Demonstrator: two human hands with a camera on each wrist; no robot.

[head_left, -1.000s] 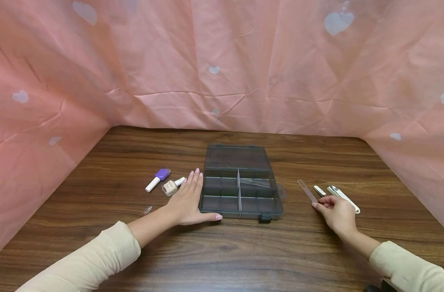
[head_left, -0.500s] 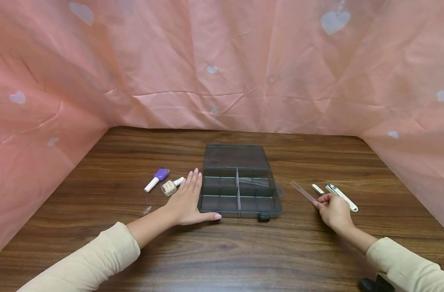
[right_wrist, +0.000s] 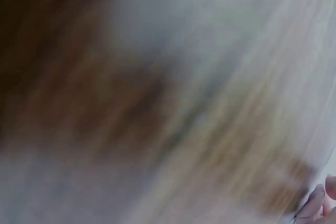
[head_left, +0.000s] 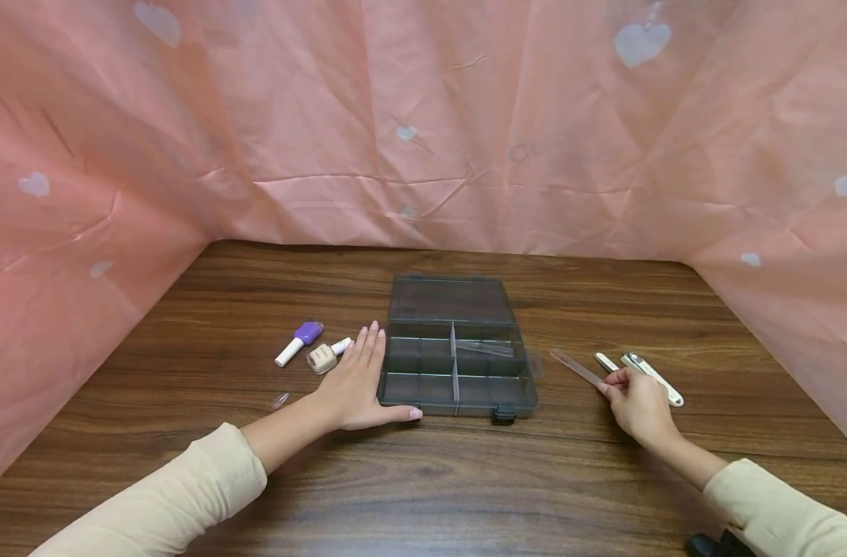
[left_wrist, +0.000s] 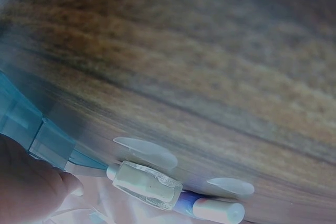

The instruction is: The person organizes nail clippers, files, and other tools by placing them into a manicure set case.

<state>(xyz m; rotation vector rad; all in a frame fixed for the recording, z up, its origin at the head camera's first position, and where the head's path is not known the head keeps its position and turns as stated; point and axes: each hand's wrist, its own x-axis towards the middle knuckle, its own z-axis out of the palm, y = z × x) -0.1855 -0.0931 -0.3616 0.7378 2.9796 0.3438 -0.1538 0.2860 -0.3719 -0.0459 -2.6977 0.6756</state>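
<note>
Plastic strip [head_left: 576, 367] is pinched by fingers of right hand [head_left: 642, 406], left of nail clippers [head_left: 658, 381]. Left hand [head_left: 353, 393], thumb spread from straight fingers, rests against grey box [head_left: 438, 409].

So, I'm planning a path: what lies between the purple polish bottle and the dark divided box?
Between the purple polish bottle and the box, the head view shows the beige bottle and, nearer the box, the left hand.

Seemingly a curtained booth: pink cloth [head_left: 291, 100] borders a wooden table [head_left: 479, 487].
</note>
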